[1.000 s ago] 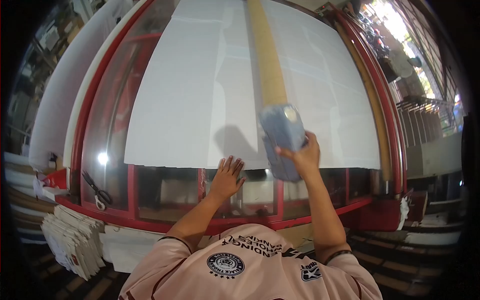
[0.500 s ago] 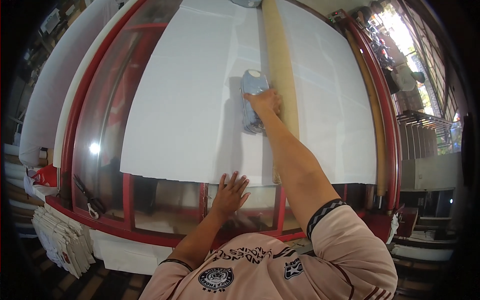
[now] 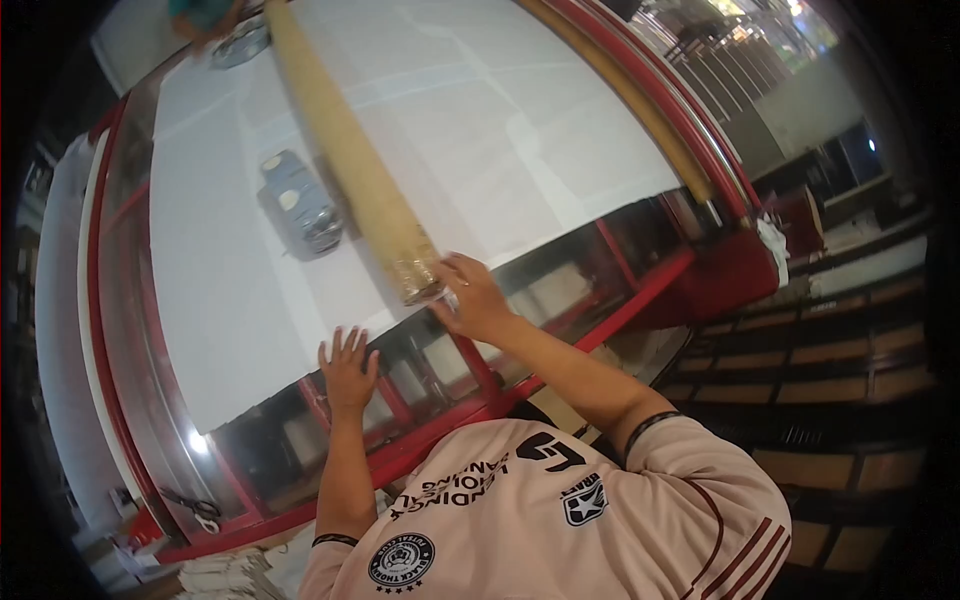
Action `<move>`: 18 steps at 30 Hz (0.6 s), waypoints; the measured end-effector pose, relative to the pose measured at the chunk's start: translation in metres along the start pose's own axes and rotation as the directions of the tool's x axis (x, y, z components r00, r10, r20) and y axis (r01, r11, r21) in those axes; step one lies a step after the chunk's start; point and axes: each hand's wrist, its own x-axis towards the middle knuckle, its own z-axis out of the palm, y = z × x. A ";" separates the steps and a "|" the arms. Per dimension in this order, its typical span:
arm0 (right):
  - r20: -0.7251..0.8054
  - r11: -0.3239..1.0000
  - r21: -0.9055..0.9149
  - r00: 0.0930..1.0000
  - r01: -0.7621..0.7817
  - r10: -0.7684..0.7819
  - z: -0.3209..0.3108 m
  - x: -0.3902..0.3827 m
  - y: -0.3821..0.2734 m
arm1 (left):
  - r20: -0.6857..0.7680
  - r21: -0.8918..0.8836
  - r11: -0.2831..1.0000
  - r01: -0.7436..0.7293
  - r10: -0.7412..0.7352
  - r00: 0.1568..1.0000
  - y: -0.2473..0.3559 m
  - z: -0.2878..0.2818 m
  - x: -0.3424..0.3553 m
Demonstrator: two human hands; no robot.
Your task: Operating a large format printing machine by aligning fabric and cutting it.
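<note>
A long tan cardboard tube (image 3: 352,165), its near end wrapped in clear tape, lies lengthwise over a white sheet (image 3: 225,330). At that near end is my right hand (image 3: 472,298), fingers along the tube's side and thumb by its end, gripping it. My left hand (image 3: 348,370) rests with fingers spread on the sheet's near edge, holding nothing. Left of the tube sits a blue-grey oblong block (image 3: 300,200) with pale round patches, apart from both hands. A similar blue-grey block (image 3: 241,45) stands at the far end, beside a co-worker's hand (image 3: 205,38).
Under the sheet is a glass-topped table with a red frame (image 3: 470,375). Black-handled scissors (image 3: 200,512) lie at its near left corner. A brown roll (image 3: 640,100) runs along the right side, next to a red rail. White rolled material (image 3: 62,330) stands at the left.
My right hand has let go of the blue-grey block and moved to the tube's near end. The view has turned, and a co-worker shows at the far end. My left hand stays at the sheet's edge.
</note>
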 end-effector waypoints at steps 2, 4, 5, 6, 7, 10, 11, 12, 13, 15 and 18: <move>0.095 0.948 -0.066 0.943 -0.313 0.318 -0.038 -0.059 0.056 | 0.001 0.019 1.000 -0.023 0.023 1.000 0.002 0.003 -0.001; 0.101 0.874 -0.202 0.878 -0.442 0.468 -0.068 -0.103 0.113 | -0.003 0.049 0.999 -0.016 0.017 1.000 0.003 0.007 -0.002; 0.097 0.856 -0.165 0.856 -0.490 0.508 -0.081 -0.120 0.140 | -0.014 0.069 0.998 -0.010 0.011 1.000 0.003 0.008 -0.003; 0.149 0.784 -0.149 0.770 -0.602 0.620 -0.091 -0.134 0.164 | -0.020 0.092 0.996 0.000 0.002 1.000 0.004 0.008 -0.004; 0.157 0.799 -0.126 0.783 -0.588 0.601 -0.097 -0.143 0.185 | 0.008 0.134 0.991 0.001 -0.002 1.000 0.006 0.008 -0.005; 0.111 0.795 -0.191 0.792 -0.576 0.600 -0.104 -0.139 0.241 | 0.110 0.240 0.968 0.079 -0.108 0.988 0.021 0.008 -0.001; 0.124 0.810 -0.208 0.807 -0.548 0.578 -0.105 -0.130 0.258 | 0.066 0.254 0.967 0.029 -0.047 0.997 0.031 0.011 0.002; 0.139 0.818 -0.234 0.814 -0.526 0.563 -0.105 -0.123 0.272 | 0.016 0.228 0.965 0.128 -0.135 0.991 0.044 0.014 0.004; 0.133 0.823 -0.210 0.818 -0.529 0.560 -0.102 -0.117 0.281 | 0.004 0.204 0.946 0.251 -0.257 0.966 0.057 0.017 0.008; 0.152 0.839 -0.284 0.842 -0.465 0.518 -0.094 -0.107 0.292 | -0.018 0.210 0.947 0.244 -0.246 0.969 0.089 0.028 0.012; 0.261 0.794 -0.398 0.773 -0.460 0.579 -0.085 -0.108 0.294 | 0.019 0.245 0.926 0.286 -0.300 0.954 0.125 0.040 0.019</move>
